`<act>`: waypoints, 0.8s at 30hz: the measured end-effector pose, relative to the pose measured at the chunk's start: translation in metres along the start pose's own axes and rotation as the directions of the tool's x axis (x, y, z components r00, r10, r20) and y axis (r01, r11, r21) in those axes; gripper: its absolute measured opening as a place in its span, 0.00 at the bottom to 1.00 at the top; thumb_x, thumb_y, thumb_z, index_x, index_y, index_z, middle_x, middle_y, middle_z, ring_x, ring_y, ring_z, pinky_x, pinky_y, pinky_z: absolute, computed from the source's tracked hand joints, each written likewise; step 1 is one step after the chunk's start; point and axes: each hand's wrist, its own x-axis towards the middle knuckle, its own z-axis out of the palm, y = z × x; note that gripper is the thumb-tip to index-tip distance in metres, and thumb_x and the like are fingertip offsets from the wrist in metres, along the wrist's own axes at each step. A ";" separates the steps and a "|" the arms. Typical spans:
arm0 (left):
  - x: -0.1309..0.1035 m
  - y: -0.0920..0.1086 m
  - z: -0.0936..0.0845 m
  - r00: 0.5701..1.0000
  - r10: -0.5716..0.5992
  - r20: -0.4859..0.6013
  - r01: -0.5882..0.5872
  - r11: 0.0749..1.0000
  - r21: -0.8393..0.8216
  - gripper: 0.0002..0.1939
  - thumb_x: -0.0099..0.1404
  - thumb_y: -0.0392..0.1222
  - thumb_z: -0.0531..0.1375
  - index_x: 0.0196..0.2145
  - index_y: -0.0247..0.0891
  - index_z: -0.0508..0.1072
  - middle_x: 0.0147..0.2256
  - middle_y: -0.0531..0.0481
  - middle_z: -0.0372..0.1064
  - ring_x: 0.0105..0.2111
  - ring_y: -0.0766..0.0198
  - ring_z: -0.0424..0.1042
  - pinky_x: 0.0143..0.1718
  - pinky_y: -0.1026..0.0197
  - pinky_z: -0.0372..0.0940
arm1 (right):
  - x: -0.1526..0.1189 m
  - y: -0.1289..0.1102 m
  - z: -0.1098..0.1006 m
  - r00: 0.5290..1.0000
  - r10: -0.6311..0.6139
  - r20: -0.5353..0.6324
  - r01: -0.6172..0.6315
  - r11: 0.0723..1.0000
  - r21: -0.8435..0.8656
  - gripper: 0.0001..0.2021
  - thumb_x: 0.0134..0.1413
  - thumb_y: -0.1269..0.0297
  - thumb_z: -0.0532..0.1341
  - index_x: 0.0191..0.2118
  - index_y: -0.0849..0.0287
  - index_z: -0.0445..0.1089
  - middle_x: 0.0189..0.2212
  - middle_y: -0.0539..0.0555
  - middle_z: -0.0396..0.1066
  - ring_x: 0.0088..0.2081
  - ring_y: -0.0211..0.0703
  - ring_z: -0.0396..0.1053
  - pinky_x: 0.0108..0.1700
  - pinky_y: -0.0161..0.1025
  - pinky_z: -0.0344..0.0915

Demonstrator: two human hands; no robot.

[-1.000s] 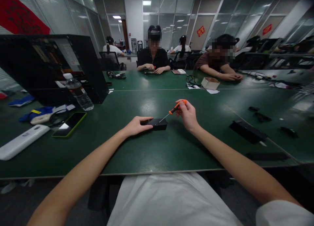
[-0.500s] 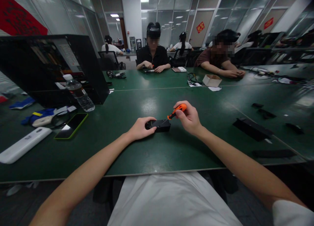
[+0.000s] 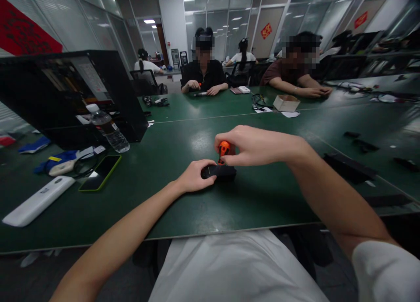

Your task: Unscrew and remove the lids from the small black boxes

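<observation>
A small black box-shaped part [image 3: 226, 173] lies on the green table [image 3: 197, 210] in front of me. My left hand [image 3: 197, 176] grips its left end between thumb and fingers. My right hand [image 3: 241, 146] is closed around the orange and black handle of a screwdriver [image 3: 224, 149], which stands nearly upright over the top of the black part. The screwdriver's tip is too small to make out.
At the left are a white device [image 3: 39, 201], a phone [image 3: 100, 173], a bottle [image 3: 110, 129] and a black computer case [image 3: 127, 96]. Black parts [image 3: 349, 167] lie at the right. Across the table are two people and a small box [image 3: 286, 103].
My right hand has moved left and turned over, bringing the screwdriver from a slant to nearly upright. The camera view has shifted slightly. My left hand keeps its grip on the black part.
</observation>
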 end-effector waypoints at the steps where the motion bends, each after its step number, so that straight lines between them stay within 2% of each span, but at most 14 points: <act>1: 0.000 0.001 0.001 0.999 0.026 0.020 -0.026 1.000 -0.006 0.17 0.60 0.41 0.63 0.47 0.35 0.75 0.43 0.44 0.78 0.41 0.55 0.76 0.45 0.57 0.69 | 0.001 -0.006 -0.006 0.999 0.007 0.051 -0.005 0.999 -0.048 0.06 0.57 0.61 0.61 0.36 0.57 0.71 0.28 0.51 0.72 0.27 0.38 0.64 0.31 0.35 0.53; 5: -0.001 0.003 0.003 0.991 0.115 0.071 -0.112 0.993 -0.043 0.18 0.60 0.42 0.63 0.48 0.34 0.75 0.44 0.41 0.77 0.43 0.52 0.76 0.47 0.54 0.70 | 0.004 -0.024 -0.017 0.986 0.024 0.165 0.003 0.986 -0.164 0.05 0.55 0.63 0.61 0.35 0.56 0.74 0.27 0.51 0.72 0.25 0.38 0.61 0.29 0.37 0.49; 10: -0.003 0.003 -0.001 0.973 0.194 0.126 -0.185 0.980 -0.079 0.20 0.60 0.40 0.62 0.50 0.35 0.74 0.47 0.42 0.77 0.45 0.52 0.76 0.51 0.53 0.70 | 0.003 -0.026 -0.018 0.972 -0.043 0.230 0.072 0.990 -0.120 0.07 0.55 0.68 0.61 0.38 0.55 0.75 0.31 0.52 0.74 0.30 0.40 0.65 0.31 0.36 0.51; 14: -0.003 0.007 0.004 0.974 0.217 0.069 -0.210 0.973 -0.094 0.20 0.61 0.40 0.62 0.52 0.36 0.74 0.49 0.42 0.77 0.47 0.51 0.76 0.53 0.52 0.70 | -0.008 -0.023 -0.017 0.963 -0.082 0.258 0.108 0.990 -0.087 0.10 0.53 0.75 0.59 0.38 0.56 0.75 0.34 0.53 0.74 0.34 0.39 0.67 0.33 0.35 0.53; 18: -0.001 0.016 0.019 0.974 0.226 0.000 -0.225 0.974 -0.037 0.16 0.71 0.44 0.60 0.53 0.37 0.76 0.51 0.41 0.76 0.51 0.53 0.76 0.55 0.53 0.70 | -0.013 -0.016 -0.016 0.959 -0.065 0.275 0.092 0.992 -0.085 0.14 0.48 0.81 0.57 0.35 0.57 0.76 0.36 0.52 0.74 0.33 0.37 0.67 0.33 0.34 0.54; 20: -0.001 0.020 0.024 0.972 0.236 -0.024 -0.235 0.971 0.037 0.16 0.75 0.44 0.56 0.52 0.38 0.78 0.51 0.41 0.76 0.51 0.53 0.76 0.53 0.53 0.71 | -0.010 -0.014 -0.016 0.959 -0.072 0.275 0.096 0.993 -0.071 0.12 0.51 0.78 0.59 0.36 0.57 0.76 0.35 0.52 0.75 0.35 0.39 0.69 0.35 0.34 0.56; 22: -0.002 0.021 0.027 0.969 0.246 -0.028 -0.243 0.966 0.093 0.17 0.76 0.44 0.54 0.52 0.38 0.79 0.49 0.41 0.77 0.48 0.54 0.77 0.51 0.52 0.72 | -0.006 -0.014 -0.015 0.968 -0.060 0.245 0.077 0.995 -0.060 0.08 0.57 0.68 0.62 0.42 0.56 0.76 0.37 0.53 0.77 0.38 0.42 0.71 0.36 0.35 0.58; 24: -0.002 0.021 0.027 0.968 0.248 -0.024 -0.244 0.964 0.108 0.17 0.77 0.44 0.53 0.52 0.38 0.79 0.48 0.43 0.78 0.48 0.55 0.77 0.52 0.52 0.73 | -0.003 -0.016 -0.013 0.983 0.003 0.186 0.014 0.996 -0.086 0.15 0.62 0.53 0.62 0.49 0.56 0.75 0.38 0.55 0.77 0.38 0.45 0.73 0.36 0.36 0.58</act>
